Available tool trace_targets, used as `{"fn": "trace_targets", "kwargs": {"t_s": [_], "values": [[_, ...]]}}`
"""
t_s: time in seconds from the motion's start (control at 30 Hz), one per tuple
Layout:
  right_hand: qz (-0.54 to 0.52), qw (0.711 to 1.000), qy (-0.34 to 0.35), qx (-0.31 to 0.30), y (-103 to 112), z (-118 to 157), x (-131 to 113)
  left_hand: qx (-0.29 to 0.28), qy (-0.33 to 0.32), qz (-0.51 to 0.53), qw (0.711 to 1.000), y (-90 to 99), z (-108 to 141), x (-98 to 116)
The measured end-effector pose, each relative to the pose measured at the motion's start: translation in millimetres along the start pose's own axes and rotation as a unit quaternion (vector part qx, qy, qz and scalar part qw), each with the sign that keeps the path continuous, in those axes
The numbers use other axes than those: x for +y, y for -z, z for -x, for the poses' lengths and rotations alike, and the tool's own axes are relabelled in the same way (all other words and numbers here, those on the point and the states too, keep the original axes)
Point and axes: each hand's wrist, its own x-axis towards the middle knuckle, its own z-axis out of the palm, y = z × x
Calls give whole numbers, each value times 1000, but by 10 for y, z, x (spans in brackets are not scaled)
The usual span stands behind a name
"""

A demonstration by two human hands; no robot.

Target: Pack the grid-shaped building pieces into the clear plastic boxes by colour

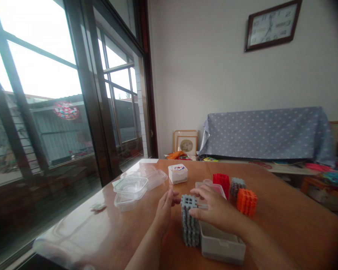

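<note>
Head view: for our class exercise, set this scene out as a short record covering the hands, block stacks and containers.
Left hand: open, beside the tall grey stack; contact unclear
Right hand: at the top of that stack; firmness of hold unclear
Other stacks: red stack, shorter grey stack, orange stack, beyond the right forearm
Open container: white box, right of the tall stack
Lidded container: small white box, beyond the hands
Clear containers: left side
Surface: brown table

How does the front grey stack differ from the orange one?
The front grey stack looks taller than the orange stack. The right hand is at the front grey stack, while no hand is on the orange stack. Both have notched edges and stand on the table.
</note>
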Motion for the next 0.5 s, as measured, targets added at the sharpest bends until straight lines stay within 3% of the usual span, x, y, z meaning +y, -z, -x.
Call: {"fn": "trace_targets", "kwargs": {"t_s": [0.5], "values": [[-26,997,38,61,1,-44,-5,-32,2,14,999,-38,-8,-6]]}}
